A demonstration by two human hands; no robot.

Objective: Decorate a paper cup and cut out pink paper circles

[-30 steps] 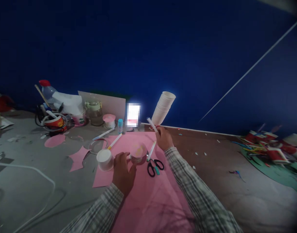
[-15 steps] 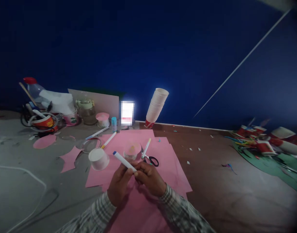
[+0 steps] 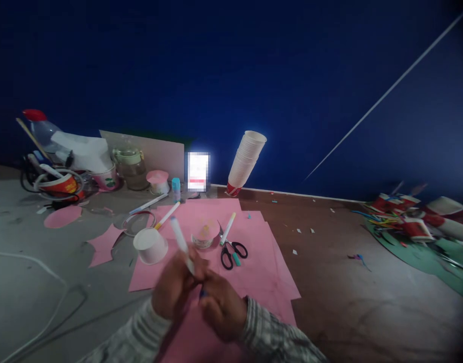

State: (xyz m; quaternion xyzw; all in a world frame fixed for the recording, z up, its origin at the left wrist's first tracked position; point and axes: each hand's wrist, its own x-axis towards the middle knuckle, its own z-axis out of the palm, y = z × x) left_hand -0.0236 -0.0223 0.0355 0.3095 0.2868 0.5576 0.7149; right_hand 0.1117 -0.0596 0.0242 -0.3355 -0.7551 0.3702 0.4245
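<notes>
A white marker (image 3: 181, 239) with a blue far end stands slanted in my left hand (image 3: 173, 285), whose fingers are closed around its lower part. Close against it, my right hand (image 3: 223, 305) is closed on a small blue marker cap (image 3: 203, 294), blurred by motion. Both hands are over pink paper sheets (image 3: 261, 282). Just beyond them sits a small paper cup with a pink top (image 3: 203, 234). Black-handled scissors (image 3: 226, 258) lie to its right, with a yellow-ended marker (image 3: 228, 229) touching them. A white paper cup (image 3: 150, 245) stands upside down at the left.
A leaning stack of paper cups (image 3: 247, 164) stands by the blue wall. A glue stick (image 3: 176, 190), a glass jar (image 3: 131, 169) and a pink-topped cup (image 3: 157, 182) line the back left. Red cups (image 3: 416, 228) lie on green sheets at right. Paper scraps (image 3: 103, 244) are scattered about.
My hands have come lower and nearer to me. The marker is tilted more upright in my left hand, and a blue cap now shows at my right fingers, apart from the marker.
</notes>
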